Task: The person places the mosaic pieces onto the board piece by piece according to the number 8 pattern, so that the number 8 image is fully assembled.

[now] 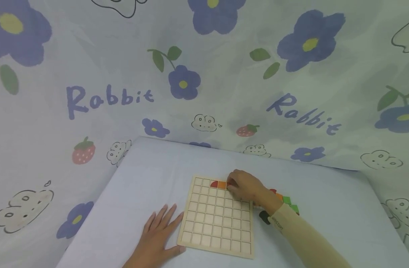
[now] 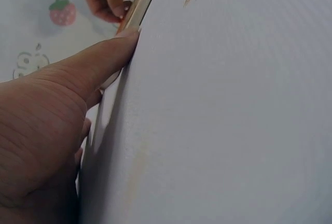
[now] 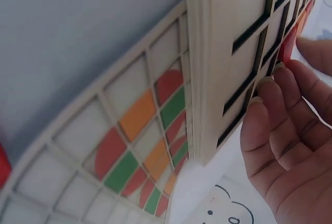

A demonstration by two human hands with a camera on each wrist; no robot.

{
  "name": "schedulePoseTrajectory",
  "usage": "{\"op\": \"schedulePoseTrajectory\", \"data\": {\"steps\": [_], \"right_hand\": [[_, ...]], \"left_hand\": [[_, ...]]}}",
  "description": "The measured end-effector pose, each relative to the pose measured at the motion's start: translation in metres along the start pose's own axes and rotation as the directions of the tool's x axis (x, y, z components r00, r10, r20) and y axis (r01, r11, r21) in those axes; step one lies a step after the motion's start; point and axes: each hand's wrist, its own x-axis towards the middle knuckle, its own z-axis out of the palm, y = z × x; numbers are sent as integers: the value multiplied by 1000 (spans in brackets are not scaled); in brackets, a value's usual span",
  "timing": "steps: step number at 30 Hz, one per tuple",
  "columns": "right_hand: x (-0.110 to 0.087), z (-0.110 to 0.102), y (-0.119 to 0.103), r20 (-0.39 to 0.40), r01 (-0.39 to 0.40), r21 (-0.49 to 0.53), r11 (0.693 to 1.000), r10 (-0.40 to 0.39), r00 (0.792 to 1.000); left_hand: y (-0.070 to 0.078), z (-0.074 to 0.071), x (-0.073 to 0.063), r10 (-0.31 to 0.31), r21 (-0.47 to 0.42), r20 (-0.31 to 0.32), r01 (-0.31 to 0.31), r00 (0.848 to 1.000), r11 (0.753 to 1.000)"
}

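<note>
A wooden grid board with square cells lies on the white table. In its top row sit a red rounded tile and, just right of it, an orange square tile. My right hand reaches over the top row and pinches a red tile between thumb and fingertips at the cell beside the orange one. My left hand lies with fingers spread along the board's left side. Its thumb rests at the lower left corner, against the board's edge in the left wrist view.
A printed pattern card with red, orange and green shapes lies by the board's right side, mostly hidden by my arm in the head view. Loose green tiles and orange and red ones lie beyond my right forearm. A patterned cloth hangs behind the table.
</note>
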Motion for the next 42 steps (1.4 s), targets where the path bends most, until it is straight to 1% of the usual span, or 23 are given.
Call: {"op": "schedulePoseTrajectory", "data": {"steps": [3, 7, 13, 19, 23, 26, 28, 30, 33, 35, 37, 40, 42], "right_hand": [[0, 1, -2, -8, -13, 12, 1000, 13, 1000], [0, 2, -5, -21, -49, 24, 999, 49, 999], [-2, 5, -6, -47, -78, 49, 996, 80, 996], [-10, 4, -2, -104, -136, 89, 987, 145, 984], [-20, -1, -1, -144, -125, 121, 985, 142, 979], [-28, -4, -2, -153, -119, 136, 984, 139, 978], [-34, -4, 0, -153, -121, 142, 982, 143, 978], [-40, -4, 1, -158, -113, 148, 982, 136, 978], [-52, -3, 2, -170, -79, 165, 983, 108, 980], [-60, -2, 2, -191, -47, 165, 985, 79, 978], [-68, -2, 2, -212, -26, 161, 987, 60, 975], [-80, 0, 2, -234, -27, 155, 988, 63, 970], [-88, 0, 3, -239, -46, 165, 985, 85, 967]], "left_hand": [[-1, 0, 0, -1, -7, 2, 1, 1000, 1000], [-1, 0, 0, 2, -13, 10, -2, 1000, 1000], [-3, 1, -1, 13, -24, -8, -13, 1000, 1000], [-4, 5, 1, 29, -17, 0, -29, 1000, 999], [-6, 7, 1, 37, -4, -22, -37, 999, 999], [-9, 8, 0, 28, -2, -28, -28, 999, 1000], [-9, 8, -1, 20, -16, -28, -21, 999, 1000], [-9, 8, -1, 30, -21, -38, -31, 999, 999], [-8, 8, -1, 29, -42, -38, -31, 999, 999], [-8, 9, -2, 36, -41, -48, -38, 998, 998], [-8, 10, -2, 29, -45, -49, -31, 998, 999], [-8, 10, -2, 34, -27, -65, -35, 997, 999], [-8, 9, -2, 32, -22, -66, -34, 997, 999]]}}
